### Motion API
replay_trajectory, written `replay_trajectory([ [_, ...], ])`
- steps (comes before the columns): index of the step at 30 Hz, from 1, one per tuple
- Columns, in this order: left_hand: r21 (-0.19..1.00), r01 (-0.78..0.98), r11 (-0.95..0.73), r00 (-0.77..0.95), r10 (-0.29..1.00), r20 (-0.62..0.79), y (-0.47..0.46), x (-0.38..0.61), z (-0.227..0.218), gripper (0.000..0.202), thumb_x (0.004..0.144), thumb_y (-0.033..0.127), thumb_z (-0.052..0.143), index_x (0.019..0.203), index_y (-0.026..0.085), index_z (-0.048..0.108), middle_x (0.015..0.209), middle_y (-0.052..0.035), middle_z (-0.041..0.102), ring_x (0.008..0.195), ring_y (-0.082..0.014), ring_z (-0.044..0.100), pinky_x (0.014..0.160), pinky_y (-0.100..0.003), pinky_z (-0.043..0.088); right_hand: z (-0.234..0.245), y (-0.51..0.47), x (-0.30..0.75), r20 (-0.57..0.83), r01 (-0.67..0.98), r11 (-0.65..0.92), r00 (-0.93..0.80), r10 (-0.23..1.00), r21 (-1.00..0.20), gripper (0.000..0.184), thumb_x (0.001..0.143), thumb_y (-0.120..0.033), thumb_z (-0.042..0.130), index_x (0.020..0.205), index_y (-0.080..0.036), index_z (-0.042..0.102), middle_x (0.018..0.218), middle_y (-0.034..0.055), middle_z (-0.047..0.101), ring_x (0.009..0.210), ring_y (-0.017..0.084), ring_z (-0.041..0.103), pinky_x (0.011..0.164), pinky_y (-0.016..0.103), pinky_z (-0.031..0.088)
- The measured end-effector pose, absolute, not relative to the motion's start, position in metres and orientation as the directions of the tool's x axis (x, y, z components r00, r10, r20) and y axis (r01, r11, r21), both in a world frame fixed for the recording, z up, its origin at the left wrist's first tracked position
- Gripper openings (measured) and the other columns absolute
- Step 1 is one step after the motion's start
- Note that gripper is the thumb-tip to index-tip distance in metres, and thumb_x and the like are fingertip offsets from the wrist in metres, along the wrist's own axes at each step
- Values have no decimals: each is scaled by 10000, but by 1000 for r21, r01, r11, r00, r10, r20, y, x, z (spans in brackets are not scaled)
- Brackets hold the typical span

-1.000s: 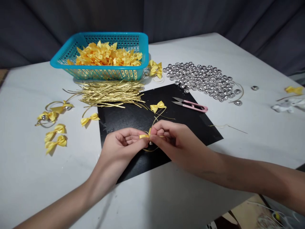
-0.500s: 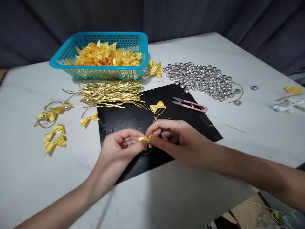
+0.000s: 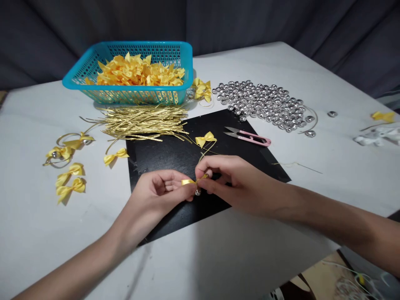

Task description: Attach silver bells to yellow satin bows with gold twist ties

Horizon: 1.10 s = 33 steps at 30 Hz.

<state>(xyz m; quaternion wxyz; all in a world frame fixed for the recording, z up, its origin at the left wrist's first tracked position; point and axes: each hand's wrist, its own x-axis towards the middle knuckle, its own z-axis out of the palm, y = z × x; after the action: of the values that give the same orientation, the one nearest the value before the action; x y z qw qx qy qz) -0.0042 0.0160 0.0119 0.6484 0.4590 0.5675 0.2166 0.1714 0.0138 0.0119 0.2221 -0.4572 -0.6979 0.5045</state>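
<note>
Between my two hands a yellow ribbon bow [image 3: 186, 182] is pinched above the black board. My left hand [image 3: 164, 189] closes thumb and fingertips on the bow's left side. The thumb and forefinger of my right hand [image 3: 229, 177] grip its right side, where only a bit of yellow shows. A small silver bell [image 3: 198, 192] hangs just under the bow between the fingertips. Gold cord [image 3: 203, 155] loops out behind my right fingers. Just beyond them, another yellow bow [image 3: 205, 139] lies on the black board [image 3: 162, 156].
Pink thread snips [image 3: 248, 136] lie on the board's right part. Behind stand a blue basket [image 3: 128, 88] of yellow bows, a bundle of gold cords [image 3: 143, 123] and a heap of silver bells [image 3: 259, 102]. Several bows [image 3: 71, 189] lie at the left on the white table [image 3: 103, 216].
My right fingertips have shifted slightly right along the bow, drawing a little away from the left ones. The cord loop seen below the bell is out of sight. The view has moved slightly.
</note>
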Motion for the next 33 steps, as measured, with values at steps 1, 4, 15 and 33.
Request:
replay_trajectory([
  [1, 839, 265, 475, 259, 803, -537, 16, -4, 13, 251, 623, 391, 737, 630, 147, 681, 588, -16, 634, 563, -107, 525, 501, -184, 359, 12, 14, 171, -157, 414, 67, -485, 860, -908, 99, 849, -166, 503, 754, -147, 524, 616, -41, 467, 497, 46, 357, 414, 158, 274],
  [4, 839, 313, 446, 250, 813, -525, 14, -2, 14, 267, 643, 412, 716, 613, 150, 672, 586, -20, 620, 562, -116, 516, 486, -193, 341, 13, 14, 170, -174, 410, 41, -473, 864, -911, 104, 843, -156, 507, 742, -145, 526, 584, -51, 458, 486, 42, 358, 415, 155, 273],
  [15, 848, 275, 452, 220, 829, -514, 12, -3, 11, 129, 675, 278, 715, 639, 156, 694, 629, -18, 660, 588, -113, 542, 540, -182, 393, 10, 13, 170, -202, 433, -1, -419, 885, -901, 92, 845, -188, 506, 767, -146, 531, 617, -33, 495, 500, 51, 387, 433, 169, 292],
  [33, 892, -74, 447, 369, 843, -392, 9, -15, 1, 251, 699, 395, 721, 678, 158, 640, 582, 0, 603, 562, -108, 522, 572, -201, 426, 35, 44, 201, -273, 368, 14, -716, 642, -930, 240, 869, -301, 525, 877, -83, 628, 648, -32, 521, 549, 41, 402, 497, 167, 310],
])
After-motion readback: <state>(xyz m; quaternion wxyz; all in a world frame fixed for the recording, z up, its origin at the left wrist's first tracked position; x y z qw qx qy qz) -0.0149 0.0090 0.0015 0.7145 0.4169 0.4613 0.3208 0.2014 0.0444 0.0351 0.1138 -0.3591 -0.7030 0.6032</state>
